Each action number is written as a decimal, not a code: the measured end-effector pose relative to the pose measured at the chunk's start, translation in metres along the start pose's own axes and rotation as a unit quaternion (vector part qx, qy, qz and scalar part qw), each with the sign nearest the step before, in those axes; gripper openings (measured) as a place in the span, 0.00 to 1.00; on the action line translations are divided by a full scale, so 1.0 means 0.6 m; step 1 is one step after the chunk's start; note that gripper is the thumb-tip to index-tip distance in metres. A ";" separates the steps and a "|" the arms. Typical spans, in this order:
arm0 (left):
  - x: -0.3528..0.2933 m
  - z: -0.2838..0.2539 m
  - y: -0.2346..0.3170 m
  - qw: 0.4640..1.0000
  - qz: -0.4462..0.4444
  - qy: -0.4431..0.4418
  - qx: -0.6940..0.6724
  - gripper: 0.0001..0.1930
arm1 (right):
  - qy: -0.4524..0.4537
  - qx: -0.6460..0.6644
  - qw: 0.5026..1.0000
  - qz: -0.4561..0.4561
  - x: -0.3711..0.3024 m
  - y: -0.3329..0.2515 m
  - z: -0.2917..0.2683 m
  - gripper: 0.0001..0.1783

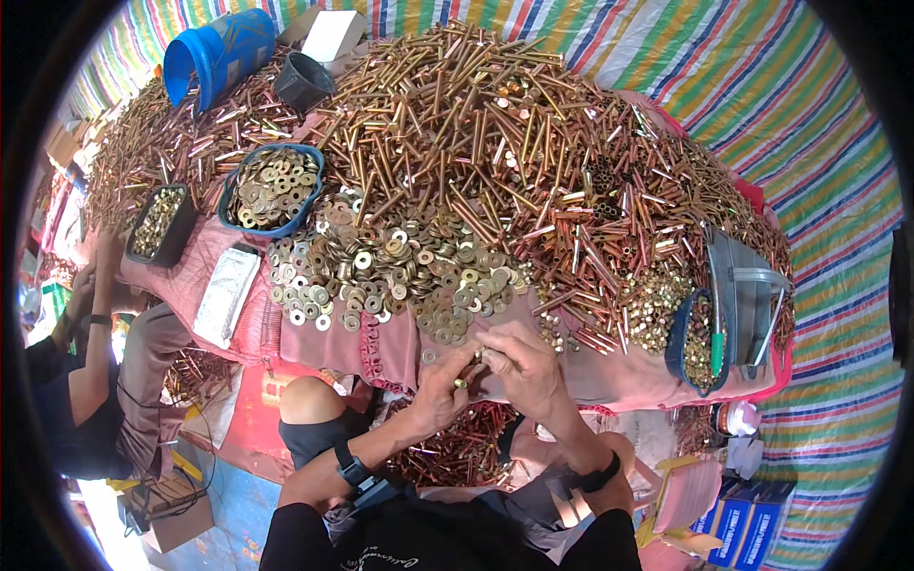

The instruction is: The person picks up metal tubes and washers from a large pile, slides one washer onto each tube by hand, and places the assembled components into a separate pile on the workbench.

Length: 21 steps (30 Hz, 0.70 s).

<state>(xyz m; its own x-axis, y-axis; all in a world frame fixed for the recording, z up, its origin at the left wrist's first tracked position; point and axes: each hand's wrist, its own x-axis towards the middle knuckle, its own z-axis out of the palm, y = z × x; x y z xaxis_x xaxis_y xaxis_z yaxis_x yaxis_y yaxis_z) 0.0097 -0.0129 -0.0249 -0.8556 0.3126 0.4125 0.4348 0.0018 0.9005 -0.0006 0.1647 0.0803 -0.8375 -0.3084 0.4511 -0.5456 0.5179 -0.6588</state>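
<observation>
My left hand is closed on a small brass-coloured metal piece, perhaps a bolt; its end shows by the fingers. Close against it, my right hand is closed too, its thumb and fingers pinched together at the left fingertips. Whatever lies between those fingertips is mostly hidden. Both hands are over the near edge of the pink cloth. Just beyond them spreads a heap of flat round washers. Small brass-coloured nuts lie to the right, beside loose metal tubes.
A large heap of long bolts rises behind the washers. Around it stand a blue bucket, a black cup, a blue-rimmed washer bowl, a dark nut tray and a blue nut basket. Another person's arm is at left.
</observation>
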 end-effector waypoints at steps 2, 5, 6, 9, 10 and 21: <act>0.000 -0.001 -0.002 1.000 0.010 -0.005 0.013 0.40 | -0.009 -0.012 1.000 -0.005 -0.001 -0.005 0.001 0.15; -0.002 0.001 -0.006 1.000 0.021 0.005 0.016 0.38 | -0.001 -0.014 1.000 -0.003 -0.002 -0.008 0.004 0.15; -0.003 0.001 -0.007 1.000 0.020 0.004 0.022 0.38 | 0.002 -0.014 1.000 0.010 -0.004 -0.008 0.005 0.15; -0.003 0.001 -0.008 0.999 0.011 -0.002 0.030 0.36 | -0.012 -0.018 0.998 0.066 -0.011 -0.015 0.006 0.15; -0.003 0.000 -0.007 1.000 -0.001 -0.008 0.029 0.36 | -0.014 -0.016 0.996 0.092 -0.012 -0.017 0.007 0.15; -0.005 -0.007 0.001 0.999 -0.023 -0.031 0.024 0.32 | 0.010 0.028 0.999 0.039 -0.015 -0.004 0.011 0.19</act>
<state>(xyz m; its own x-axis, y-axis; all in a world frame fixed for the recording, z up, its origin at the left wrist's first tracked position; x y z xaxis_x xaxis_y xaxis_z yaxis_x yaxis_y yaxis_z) 0.0114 -0.0177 -0.0251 -0.8565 0.3690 0.3609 0.4101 0.0619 0.9099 0.0077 0.1610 0.0739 -0.8774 -0.2526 0.4078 -0.4793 0.4950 -0.7247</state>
